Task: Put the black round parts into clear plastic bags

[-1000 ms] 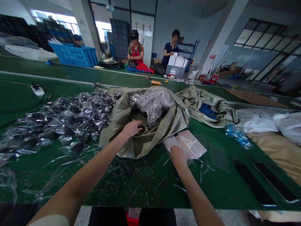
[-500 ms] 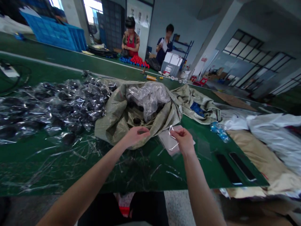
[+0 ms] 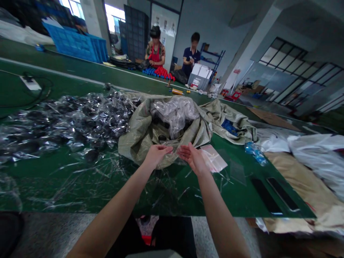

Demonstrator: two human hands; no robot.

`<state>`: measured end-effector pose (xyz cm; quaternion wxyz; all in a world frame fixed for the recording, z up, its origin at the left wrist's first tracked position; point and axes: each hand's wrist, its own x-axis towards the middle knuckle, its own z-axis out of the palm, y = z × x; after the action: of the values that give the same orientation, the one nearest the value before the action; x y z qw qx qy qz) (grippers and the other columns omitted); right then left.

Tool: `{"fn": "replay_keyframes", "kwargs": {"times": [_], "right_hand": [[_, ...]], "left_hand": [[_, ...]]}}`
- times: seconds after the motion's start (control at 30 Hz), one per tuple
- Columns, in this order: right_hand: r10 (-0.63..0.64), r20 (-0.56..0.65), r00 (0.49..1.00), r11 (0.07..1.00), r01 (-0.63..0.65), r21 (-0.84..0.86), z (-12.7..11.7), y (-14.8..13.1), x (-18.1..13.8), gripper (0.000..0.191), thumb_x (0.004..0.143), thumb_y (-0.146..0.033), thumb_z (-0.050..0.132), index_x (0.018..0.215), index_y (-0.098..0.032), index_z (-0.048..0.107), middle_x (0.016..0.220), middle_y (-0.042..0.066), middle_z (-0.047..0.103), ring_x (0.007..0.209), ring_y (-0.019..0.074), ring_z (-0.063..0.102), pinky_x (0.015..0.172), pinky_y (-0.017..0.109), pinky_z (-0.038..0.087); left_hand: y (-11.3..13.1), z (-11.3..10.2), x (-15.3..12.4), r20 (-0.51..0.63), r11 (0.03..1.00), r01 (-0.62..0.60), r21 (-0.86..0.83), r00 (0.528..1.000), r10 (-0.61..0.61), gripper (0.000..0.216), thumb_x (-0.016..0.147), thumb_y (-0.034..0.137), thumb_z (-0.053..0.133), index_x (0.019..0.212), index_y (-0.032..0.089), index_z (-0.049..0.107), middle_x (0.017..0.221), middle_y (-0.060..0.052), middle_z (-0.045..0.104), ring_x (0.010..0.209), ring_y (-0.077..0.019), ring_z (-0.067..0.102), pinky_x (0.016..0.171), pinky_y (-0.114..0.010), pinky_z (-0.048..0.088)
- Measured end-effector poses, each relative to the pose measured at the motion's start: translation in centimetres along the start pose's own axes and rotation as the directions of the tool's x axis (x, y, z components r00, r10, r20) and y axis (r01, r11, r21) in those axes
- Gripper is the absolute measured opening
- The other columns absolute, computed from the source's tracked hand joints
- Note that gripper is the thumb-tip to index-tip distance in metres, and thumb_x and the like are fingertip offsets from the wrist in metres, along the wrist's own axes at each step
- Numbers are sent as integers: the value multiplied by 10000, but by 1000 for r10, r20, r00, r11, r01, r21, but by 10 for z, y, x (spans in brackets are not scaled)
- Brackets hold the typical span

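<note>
Two bare hands, the left hand (image 3: 156,154) and the right hand (image 3: 195,160), are hovering at the near edge of the woven sack (image 3: 135,141), fingertips facing each other. The left grip is holding thumb and fingers close, though whether it is pinching anything I cannot tell; the right grip is spreading, its thumb standing off from its fingers. Between them, before the sack's mouth, clear film (image 3: 174,146) is showing; its long axis is seemingly running across from hand to hand, but blur is hiding its edges and which way it is opening. Handling it well is probably calling for a light pinch on each layer, without creasing. Inside the sack, a dark round piece (image 3: 162,137) is lying. Right of the sack, flat clear packets (image 3: 215,160) are lying aslant on the bench (image 3: 88,193); left of it, wrapped dark pieces (image 3: 91,123) are lying heaped.
</note>
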<state>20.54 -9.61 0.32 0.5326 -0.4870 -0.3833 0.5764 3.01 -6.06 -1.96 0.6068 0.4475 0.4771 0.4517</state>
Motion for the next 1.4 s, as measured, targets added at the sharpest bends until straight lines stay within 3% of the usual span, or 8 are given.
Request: {"fn": "replay_keyframes", "kwargs": {"times": [0.13, 0.27, 0.33, 0.4, 0.77, 0.97, 1.23, 1.4], "right_hand": [[-153, 105, 983, 940, 177, -292, 8, 9, -10, 663, 692, -482, 756, 1250, -212, 524, 1268, 131, 617, 1073, 244, 639, 890, 420, 536], [-524, 369, 767, 397, 604, -691, 14, 13, -14, 715, 688, -222, 776, 1343, -253, 492, 1513, 101, 377, 1391, 286, 347, 1124, 514, 337], [-563, 489, 666, 143, 662, -736, 17, 14, -12, 443, 787, -165, 675, 1217, -248, 609, 1438, 86, 483, 1380, 273, 364, 1136, 519, 315], [-574, 538, 618, 41, 677, -735, 19, 15, -8, 227, 866, -178, 595, 1067, -237, 680, 1277, 80, 622, 1256, 248, 512, 1071, 475, 409], [-701, 25, 713, 380, 403, -832, 39, 31, -8, 259, 937, -364, 492, 946, -183, 678, 858, 70, 750, 725, 195, 708, 676, 289, 537], [-589, 15, 808, 573, 431, -697, 44, 24, -11, 185, 906, -297, 503, 942, -183, 645, 861, 69, 749, 760, 190, 719, 689, 279, 558], [-661, 85, 746, 399, 444, -802, 42, 19, -13, 179, 913, -288, 519, 935, -184, 664, 872, 60, 748, 737, 182, 713, 678, 271, 538], [-780, 103, 618, 202, 403, -892, 44, 15, -19, 148, 908, -266, 548, 884, -174, 661, 765, 51, 727, 664, 172, 686, 624, 259, 493]], "left_hand": [[-1, -14, 4, -134, 999, -53, -3, 990, 52, 325, 641, 454, 763, 663, 132, 731, 606, -50, 693, 425, -89, 478, 418, -225, 305], [-2, -20, 7, -226, 995, -65, 73, 971, 80, 384, 634, 516, 746, 647, 133, 722, 584, -51, 690, 511, -136, 569, 486, -237, 399], [-2, -21, 8, -236, 990, -69, 121, 967, 96, 392, 629, 524, 746, 626, 134, 717, 585, -53, 692, 558, -156, 603, 539, -248, 434], [0, -20, 7, -226, 985, -82, 150, 967, 115, 405, 638, 534, 740, 626, 130, 717, 609, -61, 702, 608, -172, 628, 602, -259, 458], [7, -16, -20, 38, 866, -339, 369, 936, 350, 403, 718, 461, 711, 983, 159, 679, 982, -77, 714, 904, -203, 642, 793, -306, 490], [13, -10, -22, 14, 833, -309, 460, 940, 341, 428, 745, 480, 682, 1032, 164, 652, 1006, -69, 711, 854, -183, 642, 724, -280, 483], [24, -5, -22, -28, 699, -305, 646, 907, 421, 196, 823, 335, 569, 835, 183, 693, 795, -18, 713, 613, -132, 590, 617, -251, 439], [28, 3, -33, -24, 495, -359, 791, 790, 612, 116, 832, 245, 550, 771, 184, 628, 775, -23, 672, 660, -135, 581, 646, -249, 433]]}}
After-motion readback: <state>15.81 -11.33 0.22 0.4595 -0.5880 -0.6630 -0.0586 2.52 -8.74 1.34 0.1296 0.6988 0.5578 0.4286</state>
